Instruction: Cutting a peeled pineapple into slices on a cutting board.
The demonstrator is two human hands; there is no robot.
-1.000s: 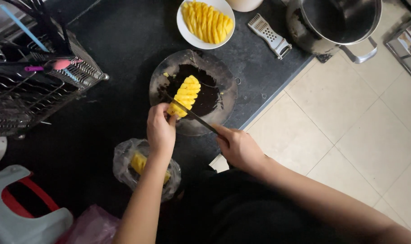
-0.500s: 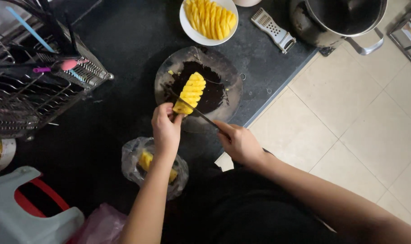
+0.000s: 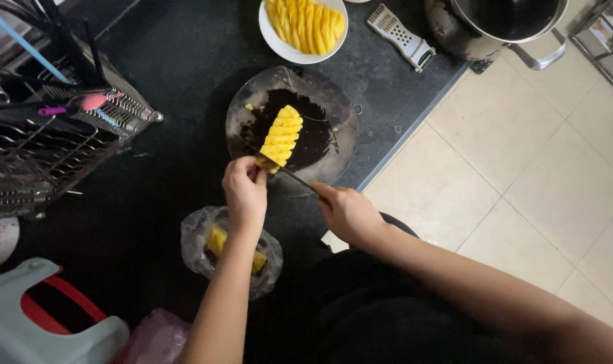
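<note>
A peeled pineapple (image 3: 281, 137) is being gripped at its near end by the left hand (image 3: 244, 191) over a round board (image 3: 340, 135) near the counter (image 3: 178, 61) edge. A knife (image 3: 289, 176) is being grasped by the right hand (image 3: 347, 213). Slices are being kept on a white plate (image 3: 274, 35) at the far edge, scraps in a plastic bag (image 3: 195, 246).

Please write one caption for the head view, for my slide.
Left hand steadies a peeled pineapple on a round board; right hand holds a knife.
</note>
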